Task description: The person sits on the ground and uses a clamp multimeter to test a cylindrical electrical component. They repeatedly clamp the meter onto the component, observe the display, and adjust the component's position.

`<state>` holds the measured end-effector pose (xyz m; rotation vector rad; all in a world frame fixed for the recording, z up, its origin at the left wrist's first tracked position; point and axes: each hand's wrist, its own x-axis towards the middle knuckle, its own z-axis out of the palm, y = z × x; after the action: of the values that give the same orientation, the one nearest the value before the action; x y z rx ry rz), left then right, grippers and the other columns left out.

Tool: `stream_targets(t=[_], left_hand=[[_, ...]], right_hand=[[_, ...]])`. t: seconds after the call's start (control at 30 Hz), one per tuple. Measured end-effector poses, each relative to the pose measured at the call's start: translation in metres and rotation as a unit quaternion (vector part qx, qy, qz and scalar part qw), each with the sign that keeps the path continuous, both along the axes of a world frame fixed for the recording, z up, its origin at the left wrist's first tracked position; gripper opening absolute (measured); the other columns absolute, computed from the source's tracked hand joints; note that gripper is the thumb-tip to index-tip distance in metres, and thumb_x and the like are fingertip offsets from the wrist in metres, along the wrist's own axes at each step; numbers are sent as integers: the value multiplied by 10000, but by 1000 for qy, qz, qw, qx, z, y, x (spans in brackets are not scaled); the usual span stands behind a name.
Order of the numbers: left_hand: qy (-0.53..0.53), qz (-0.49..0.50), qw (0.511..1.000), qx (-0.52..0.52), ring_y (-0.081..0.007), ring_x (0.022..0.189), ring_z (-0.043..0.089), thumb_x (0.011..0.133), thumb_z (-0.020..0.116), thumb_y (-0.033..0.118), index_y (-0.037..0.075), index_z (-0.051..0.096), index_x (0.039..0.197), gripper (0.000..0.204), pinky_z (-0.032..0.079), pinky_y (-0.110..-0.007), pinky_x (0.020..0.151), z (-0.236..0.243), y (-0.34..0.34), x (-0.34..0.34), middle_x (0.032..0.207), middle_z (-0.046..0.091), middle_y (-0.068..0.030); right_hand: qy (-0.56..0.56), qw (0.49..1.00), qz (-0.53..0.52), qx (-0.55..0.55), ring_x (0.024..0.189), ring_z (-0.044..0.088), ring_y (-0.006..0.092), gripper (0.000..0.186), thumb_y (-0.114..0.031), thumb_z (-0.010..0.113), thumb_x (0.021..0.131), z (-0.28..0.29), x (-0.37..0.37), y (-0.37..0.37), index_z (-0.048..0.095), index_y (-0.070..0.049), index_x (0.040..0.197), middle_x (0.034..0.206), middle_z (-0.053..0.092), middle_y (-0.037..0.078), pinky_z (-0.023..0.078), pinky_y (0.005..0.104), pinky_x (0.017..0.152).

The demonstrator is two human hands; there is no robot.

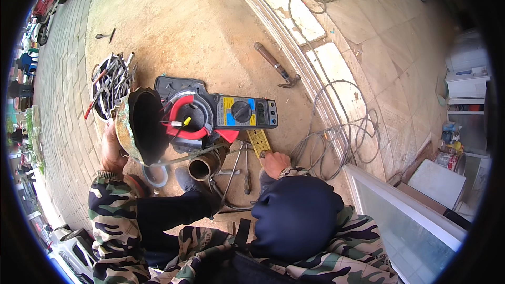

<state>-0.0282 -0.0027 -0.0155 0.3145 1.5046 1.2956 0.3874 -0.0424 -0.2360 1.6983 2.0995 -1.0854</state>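
My left hand (111, 149) is wrapped round the side of a worn, round metal motor housing (125, 131), tilted so its dark hollow inside faces right. Thin wires with a yellow connector (187, 121) run from it into the red jaws of a clamp meter (241, 110), which has a blue and yellow face, a dial and a small screen. Below the meter lies a yellow power strip (258, 141). At its near end my right hand (276, 164) is closed on it, the fingertips partly hidden. A hollow metal cylinder (201, 168) stands between my feet.
A tub of metal tools (113, 81) stands at the left, near a dark pair of pliers (106, 35). A claw hammer (277, 66) lies beyond the meter. Loose cable (336, 137) tangles by the door track at right. A screwdriver (247, 181) lies near my feet.
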Motion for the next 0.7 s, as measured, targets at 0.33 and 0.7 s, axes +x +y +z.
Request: stream_targets(t=[0.33, 0.7], left_hand=[[-81, -88, 992, 36, -233, 1018, 710, 1019, 516, 229, -2, 584, 1301, 370, 587, -358, 902, -17, -11, -42, 1201, 697, -131], [-72, -101, 990, 64, -232, 1014, 713, 1013, 513, 239, -3, 611, 1273, 368, 582, -357, 910, -15, -10, -33, 1187, 707, -124]], right_hand=[[17, 1000, -12, -4, 869, 686, 447, 396, -412, 605, 938, -1, 4, -2, 680, -27, 994, 875, 709, 242, 528, 553, 770], [18, 999, -25, -14, 906, 681, 440, 376, -399, 623, 935, -8, 7, -5, 695, -40, 1020, 902, 711, 231, 515, 552, 797]])
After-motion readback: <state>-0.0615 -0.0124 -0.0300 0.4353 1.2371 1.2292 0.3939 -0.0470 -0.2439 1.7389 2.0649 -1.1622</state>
